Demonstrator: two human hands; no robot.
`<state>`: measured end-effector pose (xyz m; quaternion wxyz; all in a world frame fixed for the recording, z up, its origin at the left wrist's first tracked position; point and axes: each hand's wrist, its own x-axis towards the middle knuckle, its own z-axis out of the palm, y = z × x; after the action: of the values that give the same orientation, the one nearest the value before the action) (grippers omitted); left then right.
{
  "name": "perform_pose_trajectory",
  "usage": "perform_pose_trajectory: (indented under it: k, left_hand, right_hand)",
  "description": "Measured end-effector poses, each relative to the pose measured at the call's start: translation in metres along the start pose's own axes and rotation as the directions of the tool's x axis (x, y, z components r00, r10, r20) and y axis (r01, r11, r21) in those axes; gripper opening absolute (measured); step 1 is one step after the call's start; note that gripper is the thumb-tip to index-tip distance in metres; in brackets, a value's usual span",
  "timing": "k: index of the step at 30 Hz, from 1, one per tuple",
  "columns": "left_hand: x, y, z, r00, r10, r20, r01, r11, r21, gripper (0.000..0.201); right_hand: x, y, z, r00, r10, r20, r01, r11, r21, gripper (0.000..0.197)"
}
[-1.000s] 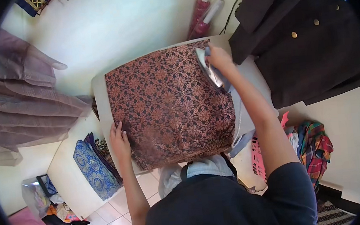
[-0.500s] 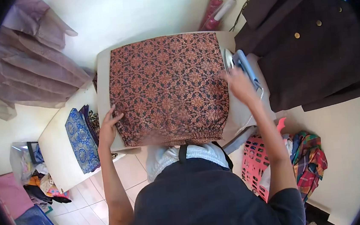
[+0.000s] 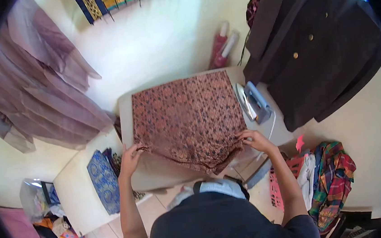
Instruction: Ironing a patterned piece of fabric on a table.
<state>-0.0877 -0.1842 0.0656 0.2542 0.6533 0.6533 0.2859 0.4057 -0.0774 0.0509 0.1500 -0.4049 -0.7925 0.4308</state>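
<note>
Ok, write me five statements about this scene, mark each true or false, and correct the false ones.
1. The left hand pinches the flowered cloth at its near edge. True.
2. The right hand is holding the iron. False: it pinches the flowered cloth, and the iron rests on the board beside it.
3. A dark jacket with gold buttons hangs on the right. True.
4. The blue patterned cloth lies under the iron. False: it lies on the white table to the left.
5. A mauve garment hangs on the left. True.
</note>
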Motion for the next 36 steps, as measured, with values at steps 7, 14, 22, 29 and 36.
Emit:
perform_pose_trajectory:
  k: [7, 14, 22, 29, 36]
  left_hand:
    - [0.123, -0.003, -0.029, 0.886, -0.180, -0.428, 0.015, 0.933, -0.361, 0.037]
    - [0.153, -0.037, 0.003, 0.901, -0.434, 0.021, 0.434, 0.897, -0.086, 0.044]
    - [0.133, -0.041, 0.018, 0.921, -0.240, -0.307, 0.113, 0.918, -0.381, 0.020]
    - [0.153, -0.066, 0.045, 0.864, -0.316, -0.391, 0.393, 0.910, 0.134, 0.030]
    - [0.159, -0.008, 0.054, 0.833, -0.213, -0.511, 0.446, 0.805, 0.392, 0.044]
  right_hand:
    - [0.136, -0.036, -0.089, 0.850, 0.067, -0.523, 0.121, 0.941, 0.317, 0.019]
    - [0.218, 0.035, -0.040, 0.796, 0.148, -0.586, -0.217, 0.975, -0.048, 0.042]
    - [0.219, 0.009, -0.040, 0.688, -0.262, -0.677, 0.059, 0.950, -0.307, 0.022]
    - [0.245, 0.042, -0.029, 0.814, -0.087, -0.574, -0.269, 0.820, -0.506, 0.021]
    - [0.232, 0.019, -0.015, 0.720, -0.230, -0.655, -0.258, 0.788, -0.559, 0.031]
